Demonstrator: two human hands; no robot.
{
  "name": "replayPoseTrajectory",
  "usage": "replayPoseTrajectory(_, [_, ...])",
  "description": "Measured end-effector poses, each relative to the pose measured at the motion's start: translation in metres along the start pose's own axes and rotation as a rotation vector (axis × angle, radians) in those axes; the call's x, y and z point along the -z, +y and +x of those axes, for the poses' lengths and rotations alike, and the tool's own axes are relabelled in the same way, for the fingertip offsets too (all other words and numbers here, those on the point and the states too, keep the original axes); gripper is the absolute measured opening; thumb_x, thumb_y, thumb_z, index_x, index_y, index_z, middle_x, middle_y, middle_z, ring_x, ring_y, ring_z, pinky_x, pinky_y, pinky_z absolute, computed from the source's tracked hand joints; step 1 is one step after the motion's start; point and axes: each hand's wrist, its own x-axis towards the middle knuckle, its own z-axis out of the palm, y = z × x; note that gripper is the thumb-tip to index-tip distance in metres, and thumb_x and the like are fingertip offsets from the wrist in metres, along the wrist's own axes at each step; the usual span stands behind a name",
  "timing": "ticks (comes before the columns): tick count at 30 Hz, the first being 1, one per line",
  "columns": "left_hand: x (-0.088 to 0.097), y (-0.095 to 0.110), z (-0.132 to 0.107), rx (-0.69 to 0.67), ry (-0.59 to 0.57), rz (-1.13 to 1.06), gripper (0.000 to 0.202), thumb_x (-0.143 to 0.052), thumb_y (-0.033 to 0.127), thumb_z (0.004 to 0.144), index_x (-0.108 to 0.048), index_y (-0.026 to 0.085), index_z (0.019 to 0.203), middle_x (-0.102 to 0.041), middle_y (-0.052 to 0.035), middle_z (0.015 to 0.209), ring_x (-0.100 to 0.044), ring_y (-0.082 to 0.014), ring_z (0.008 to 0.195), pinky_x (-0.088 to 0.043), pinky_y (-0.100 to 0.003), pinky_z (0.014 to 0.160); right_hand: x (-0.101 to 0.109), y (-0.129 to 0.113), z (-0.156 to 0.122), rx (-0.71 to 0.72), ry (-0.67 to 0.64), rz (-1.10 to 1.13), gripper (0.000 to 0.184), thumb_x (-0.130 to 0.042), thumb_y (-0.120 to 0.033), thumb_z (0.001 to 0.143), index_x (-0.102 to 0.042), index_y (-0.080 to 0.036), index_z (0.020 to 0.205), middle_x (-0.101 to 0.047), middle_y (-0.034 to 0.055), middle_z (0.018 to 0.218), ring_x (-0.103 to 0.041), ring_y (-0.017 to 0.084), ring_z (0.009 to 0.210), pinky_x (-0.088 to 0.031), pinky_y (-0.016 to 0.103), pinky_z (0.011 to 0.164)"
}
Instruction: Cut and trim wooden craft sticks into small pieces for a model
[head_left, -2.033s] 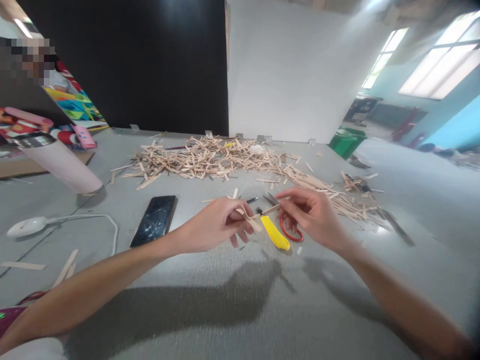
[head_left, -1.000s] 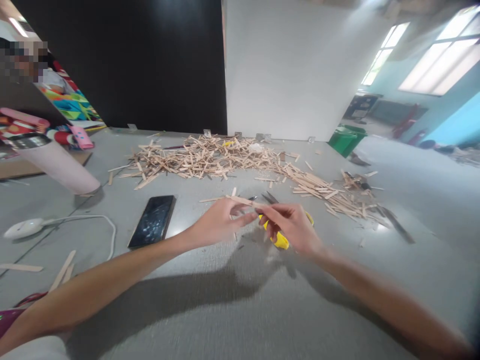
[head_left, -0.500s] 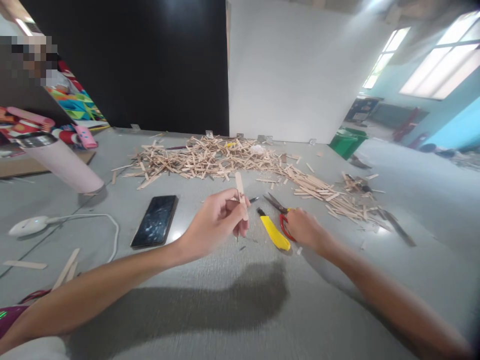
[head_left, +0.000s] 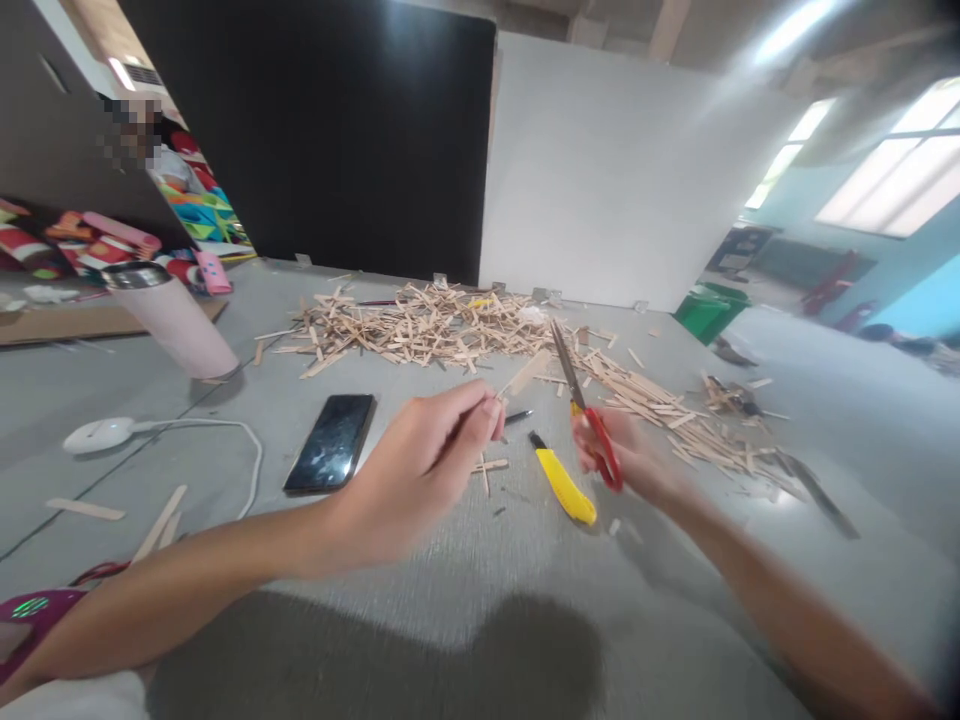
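Note:
My left hand (head_left: 439,455) pinches a flat wooden craft stick (head_left: 529,372), its free end pointing up and to the right. To the right, my right hand (head_left: 619,450) is closed around the red and yellow handles of a pair of scissors (head_left: 570,370), blades pointing up and apart from the stick. Between and below the hands lies a yellow utility knife (head_left: 564,485). A dark pen (head_left: 519,416) shows beside the left fingertips, partly hidden by them. Small crossed wooden pieces (head_left: 489,465) rest on the grey table just under the left hand.
A long pile of wooden sticks (head_left: 405,325) spreads along the back. On the left are a phone (head_left: 331,445), a pink tumbler (head_left: 176,320) and a white device with a cable (head_left: 101,435). A metal blade (head_left: 821,495) lies at right. Black and white panels (head_left: 600,170) stand behind.
My right hand has lifted the scissors off the table, blades now pointing up. My left hand has turned, tipping its stick to the right. Crossed wooden pieces now show beneath it.

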Motion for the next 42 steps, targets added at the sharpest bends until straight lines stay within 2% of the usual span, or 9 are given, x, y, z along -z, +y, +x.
replayPoseTrajectory(3, [0.000, 0.001, -0.001, 0.013, 0.010, -0.034, 0.042, -0.035, 0.038, 0.114, -0.038, 0.023, 0.074, -0.038, 0.0043, 0.064, -0.036, -0.0130, 0.056, -0.029, -0.029, 0.053, -0.015, -0.019, -0.028, 0.150, -0.128, 0.299, 0.079, -0.013, -0.086, 0.098, -0.058, -0.022, 0.100, -0.055, 0.0016, 0.080, -0.059, 0.019, 0.067, -0.061, 0.036, 0.070])
replayPoseTrajectory(5, [-0.002, 0.000, -0.002, 0.019, 0.004, -0.047, 0.042, -0.035, 0.038, 0.114, -0.038, 0.023, 0.074, -0.037, 0.0052, 0.062, -0.035, -0.0123, 0.054, -0.028, -0.028, 0.052, -0.027, -0.030, -0.050, 0.215, -0.246, 0.688, 0.072, -0.029, -0.088, 0.097, -0.058, -0.022, 0.099, -0.053, 0.0022, 0.085, -0.057, 0.018, 0.069, -0.062, 0.041, 0.076])
replayPoseTrajectory(7, [-0.003, -0.001, -0.003, 0.020, -0.017, -0.042, 0.039, -0.035, 0.038, 0.114, -0.049, 0.022, 0.080, -0.034, 0.0069, 0.058, -0.033, -0.0117, 0.050, -0.026, -0.028, 0.050, -0.034, -0.039, -0.071, 0.235, -0.256, 0.796, 0.064, -0.045, -0.083, 0.097, -0.062, -0.021, 0.102, -0.058, 0.0060, 0.096, -0.059, 0.019, 0.075, -0.060, 0.040, 0.078])
replayPoseTrajectory(12, [-0.007, -0.002, -0.006, 0.004, -0.117, -0.034, 0.036, -0.039, 0.039, 0.114, -0.064, 0.021, 0.096, -0.045, 0.0065, 0.061, -0.041, -0.0105, 0.054, -0.033, -0.026, 0.056, -0.032, -0.052, -0.105, 0.285, -0.357, 0.683, 0.059, -0.049, -0.076, 0.100, -0.063, -0.023, 0.120, -0.064, 0.0118, 0.111, -0.061, 0.024, 0.088, -0.056, 0.044, 0.086])
replayPoseTrajectory(17, [-0.010, 0.002, -0.013, -0.008, -0.195, -0.079, 0.038, -0.038, 0.038, 0.115, -0.061, 0.022, 0.091, -0.054, 0.0065, 0.063, -0.041, -0.0093, 0.052, -0.033, -0.025, 0.054, -0.024, -0.061, -0.117, 0.333, -0.338, 0.555, 0.056, -0.054, -0.072, 0.100, -0.059, -0.026, 0.133, -0.061, 0.0114, 0.115, -0.059, 0.027, 0.098, -0.052, 0.047, 0.097])
replayPoseTrajectory(21, [-0.016, 0.005, -0.018, -0.036, -0.240, -0.148, 0.039, -0.036, 0.037, 0.115, -0.057, 0.022, 0.086, -0.064, 0.0041, 0.072, -0.053, -0.0099, 0.059, -0.037, -0.024, 0.056, -0.023, -0.065, -0.119, 0.335, -0.329, 0.511, 0.058, -0.053, -0.070, 0.101, -0.055, -0.026, 0.138, -0.060, 0.0125, 0.117, -0.059, 0.029, 0.106, -0.051, 0.045, 0.099])
replayPoseTrajectory(25, [-0.020, 0.007, -0.020, -0.012, -0.277, -0.242, 0.037, -0.036, 0.034, 0.115, -0.056, 0.022, 0.087, -0.072, 0.0019, 0.082, -0.066, -0.0120, 0.072, -0.046, -0.023, 0.067, -0.027, -0.068, -0.119, 0.368, -0.300, 0.519, 0.061, -0.051, -0.073, 0.100, -0.055, -0.023, 0.133, -0.059, 0.0134, 0.115, -0.060, 0.028, 0.101, -0.054, 0.044, 0.095])
replayPoseTrajectory(33, [-0.021, 0.006, -0.024, -0.004, -0.284, -0.205, 0.031, -0.039, 0.025, 0.114, -0.058, 0.020, 0.090, -0.069, 0.0059, 0.081, -0.063, -0.0062, 0.072, -0.045, -0.017, 0.070, -0.033, -0.069, -0.123, 0.361, -0.263, 0.514, 0.055, -0.051, -0.067, 0.103, -0.055, -0.020, 0.130, -0.060, 0.0112, 0.108, -0.061, 0.026, 0.097, -0.055, 0.042, 0.089])
replayPoseTrajectory(42, [-0.022, 0.007, -0.025, 0.016, -0.295, -0.160, 0.034, -0.036, 0.028, 0.115, -0.057, 0.020, 0.089, -0.065, 0.0059, 0.078, -0.058, -0.0066, 0.069, -0.042, -0.018, 0.068, -0.048, -0.060, -0.127, 0.351, -0.216, 0.601, 0.043, -0.054, -0.059, 0.104, -0.056, -0.021, 0.125, -0.058, 0.0087, 0.104, -0.057, 0.023, 0.091, -0.054, 0.037, 0.081])
